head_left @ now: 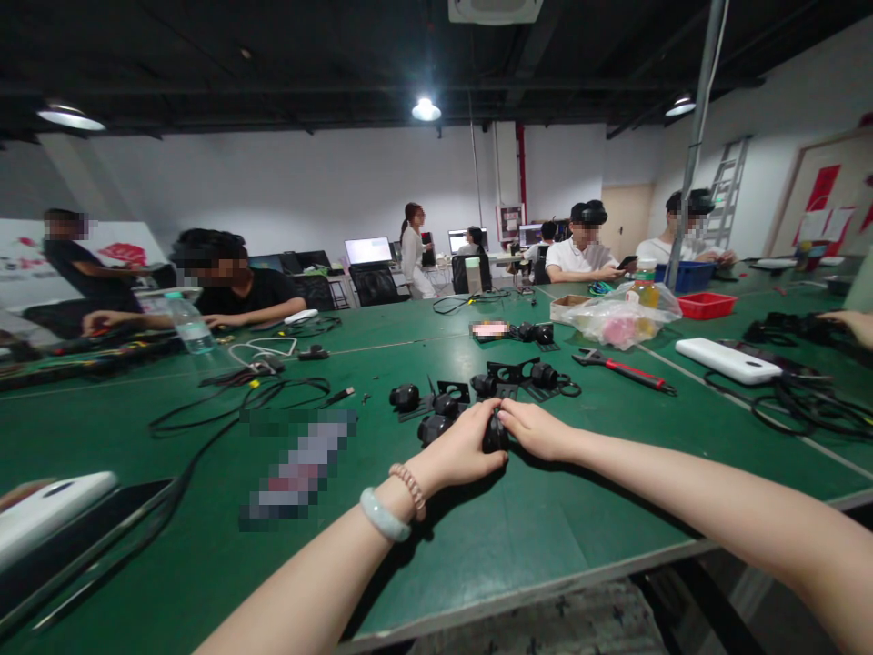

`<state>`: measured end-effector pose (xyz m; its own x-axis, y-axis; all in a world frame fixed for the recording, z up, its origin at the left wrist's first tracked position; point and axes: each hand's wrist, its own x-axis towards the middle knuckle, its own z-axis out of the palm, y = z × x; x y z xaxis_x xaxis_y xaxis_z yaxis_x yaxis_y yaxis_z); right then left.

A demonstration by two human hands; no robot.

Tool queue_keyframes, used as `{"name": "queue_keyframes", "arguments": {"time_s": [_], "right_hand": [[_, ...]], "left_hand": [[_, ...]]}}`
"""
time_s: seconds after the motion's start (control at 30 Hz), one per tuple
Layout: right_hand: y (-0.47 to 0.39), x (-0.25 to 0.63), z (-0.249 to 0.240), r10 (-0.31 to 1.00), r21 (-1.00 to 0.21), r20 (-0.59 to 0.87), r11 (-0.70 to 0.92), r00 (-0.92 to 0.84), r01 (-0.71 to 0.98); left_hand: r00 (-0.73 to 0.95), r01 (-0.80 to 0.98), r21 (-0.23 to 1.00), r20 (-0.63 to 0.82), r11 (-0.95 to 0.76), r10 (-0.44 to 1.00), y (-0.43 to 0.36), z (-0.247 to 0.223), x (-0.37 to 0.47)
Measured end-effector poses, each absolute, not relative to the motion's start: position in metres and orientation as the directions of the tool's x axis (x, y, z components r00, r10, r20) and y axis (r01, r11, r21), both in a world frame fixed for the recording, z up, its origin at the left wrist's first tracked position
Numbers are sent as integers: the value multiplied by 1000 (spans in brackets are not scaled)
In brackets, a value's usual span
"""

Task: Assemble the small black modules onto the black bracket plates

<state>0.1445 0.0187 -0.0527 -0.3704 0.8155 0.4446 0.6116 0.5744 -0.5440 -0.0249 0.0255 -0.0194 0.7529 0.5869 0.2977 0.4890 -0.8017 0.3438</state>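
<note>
Both of my hands meet over a small black round fitting [495, 438] at the front middle of the green table [546, 537]. My left hand [470, 446], with a bead bracelet and a pale bangle at the wrist, wraps it from the left. From the right, the fingertips of my right hand [536, 429] press on it; much of the part is hidden. Just behind lie similar black fittings [405, 397] and flat black brackets with round holes [519, 371]. Another black fitting [434, 429] sits against my left hand's far side.
A red-handled adjustable wrench [631, 368] lies to the right, near a white power bank [727, 360]. Left are black cables [273, 400], a blurred phone [300, 473] and a water bottle [191, 323]. Farther back are a plastic bag [614, 314], a red tray [707, 306] and people seated.
</note>
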Motion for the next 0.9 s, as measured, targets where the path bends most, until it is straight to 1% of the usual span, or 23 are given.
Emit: {"name": "queue_keyframes", "arguments": {"time_s": [0.1,0.2,0.37,0.63,0.77,0.9], "right_hand": [[20,144,-53,817,-556,447,572,-364,603],[23,143,-53,825,-592,446,563,-347,577],[31,143,-54,875,-675,397,483,-278,558],[34,142,-54,889,-684,381,455,-253,570],[27,147,-52,856,-687,429,517,-289,511],[15,153,-48,767,-633,512,641,-387,433]], "left_hand": [[749,488,355,299,-797,592,25,-19,-25],[746,487,364,300,-794,595,25,-19,-25],[743,502,369,280,-782,608,23,-18,-25],[736,513,384,264,-768,624,24,-18,-25],[729,518,401,255,-755,635,22,-17,-26],[727,521,406,249,-751,640,19,-16,-26]]}}
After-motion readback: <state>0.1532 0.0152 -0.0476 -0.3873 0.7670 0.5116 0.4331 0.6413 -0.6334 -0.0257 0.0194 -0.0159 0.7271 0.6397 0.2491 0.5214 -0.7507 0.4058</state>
